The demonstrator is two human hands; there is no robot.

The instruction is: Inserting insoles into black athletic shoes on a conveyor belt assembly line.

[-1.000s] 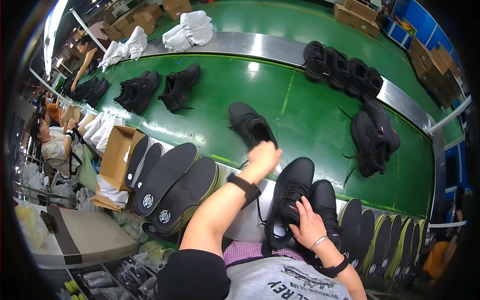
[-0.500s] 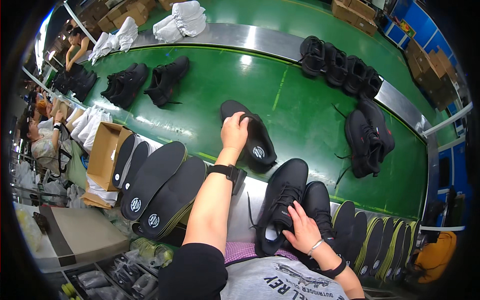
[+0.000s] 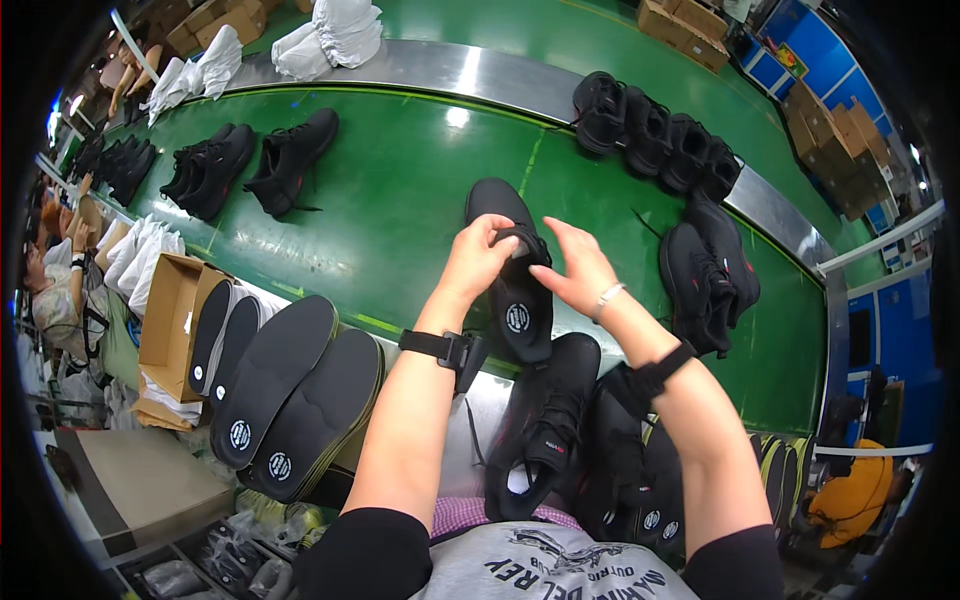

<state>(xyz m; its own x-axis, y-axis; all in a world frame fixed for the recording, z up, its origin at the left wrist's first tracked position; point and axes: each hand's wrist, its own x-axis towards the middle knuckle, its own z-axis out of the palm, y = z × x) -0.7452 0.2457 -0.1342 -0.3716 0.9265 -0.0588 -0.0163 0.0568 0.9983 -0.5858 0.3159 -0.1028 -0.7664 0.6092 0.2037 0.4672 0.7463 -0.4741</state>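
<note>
A black shoe (image 3: 527, 335) lies on the green surface, its toe pointing away and a round white mark showing on the insole inside. My left hand (image 3: 478, 256) is closed on the tongue of this shoe at its opening, thumb and fingers pinched together. On the shoe's other side my right hand (image 3: 583, 268) is held with thumb and fingers apart, the thumb close to the opening, and holds nothing. Nearer my body, a laced black sneaker (image 3: 545, 435) rests at the metal edge. Beside it stands another black sneaker (image 3: 612, 450), partly hidden by my right forearm.
Large black insoles (image 3: 275, 385) are stacked at the left, next to an open cardboard box (image 3: 165, 325). More insoles (image 3: 778, 470) stand at the right. Black sneakers (image 3: 712, 265) sit right, others (image 3: 290, 160) far left. White cloth bundles (image 3: 345, 35) lie on the far rail. People work at left.
My right hand has left the laced sneaker near my body and come up beside the shoe on the green surface. My left hand keeps its hold there. The view has shifted slightly.
</note>
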